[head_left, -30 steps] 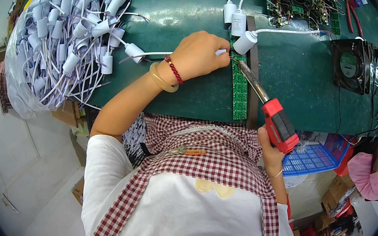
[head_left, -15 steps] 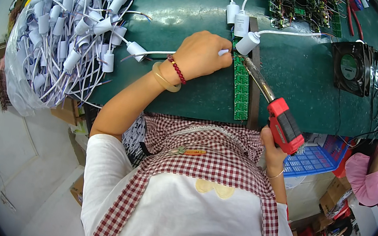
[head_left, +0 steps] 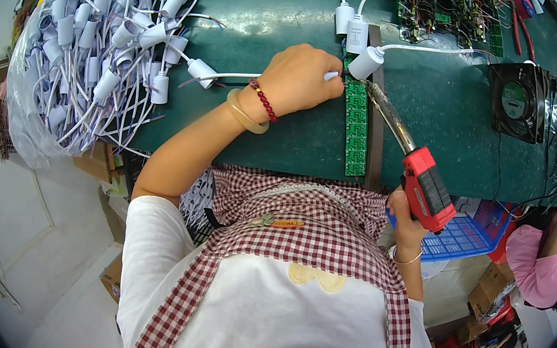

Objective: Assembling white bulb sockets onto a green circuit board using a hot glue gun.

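Pinching a white cable point(head_left: 239, 75), the left grip point(head_left: 303, 79) lies just left of the bodyward-running circuit-board strip point(head_left: 355, 135), the right grip point(head_left: 407, 227) closed around a soldering iron point(head_left: 429, 189).

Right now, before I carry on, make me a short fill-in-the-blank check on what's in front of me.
The right hand holds a soldering gun whose handle is black and ____.
The green circuit-board strip lies just to the ____ of the dark bar.
The left hand has a wrist bracelet of dark-red ____.
The plastic basket below the table edge is mostly ____.

Missing words: red; left; beads; blue.
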A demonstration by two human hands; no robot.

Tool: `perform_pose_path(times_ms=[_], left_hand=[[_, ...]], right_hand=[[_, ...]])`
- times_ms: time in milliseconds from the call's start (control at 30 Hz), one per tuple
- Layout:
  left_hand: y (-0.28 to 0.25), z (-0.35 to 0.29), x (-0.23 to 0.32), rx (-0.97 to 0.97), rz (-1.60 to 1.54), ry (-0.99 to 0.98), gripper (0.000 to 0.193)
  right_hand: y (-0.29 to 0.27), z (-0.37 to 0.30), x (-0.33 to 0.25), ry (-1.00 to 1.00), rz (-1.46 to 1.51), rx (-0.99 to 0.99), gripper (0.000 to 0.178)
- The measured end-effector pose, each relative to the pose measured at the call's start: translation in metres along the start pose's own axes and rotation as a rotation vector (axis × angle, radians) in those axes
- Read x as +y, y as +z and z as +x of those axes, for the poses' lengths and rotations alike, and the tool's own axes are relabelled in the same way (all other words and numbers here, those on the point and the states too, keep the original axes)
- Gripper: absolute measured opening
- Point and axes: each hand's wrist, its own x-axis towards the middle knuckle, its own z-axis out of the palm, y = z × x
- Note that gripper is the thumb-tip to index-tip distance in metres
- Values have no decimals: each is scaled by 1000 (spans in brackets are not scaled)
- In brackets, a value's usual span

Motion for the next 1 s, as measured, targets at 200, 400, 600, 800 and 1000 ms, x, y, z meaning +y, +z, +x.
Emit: perform_pose_path(times_ms=[200,400,600,800,1000], left_hand=[[0,-1,2,17,6,-5,19],[0,-1,1,17,1,-13,19],[-1,-1,3,14,9,-3,19],[-1,-1,3,10,37,-15,21],[-10,-25,19,60,194,-12,23]], right_hand=[[-2,-3,3,-15,-17,-2,7],[1,-3,-2,8,-5,28,7],[0,-9,3,27,72,31,6],[-2,-9,-2,43,195,13,4],[-3,-9,-2,25,202,45,3]])
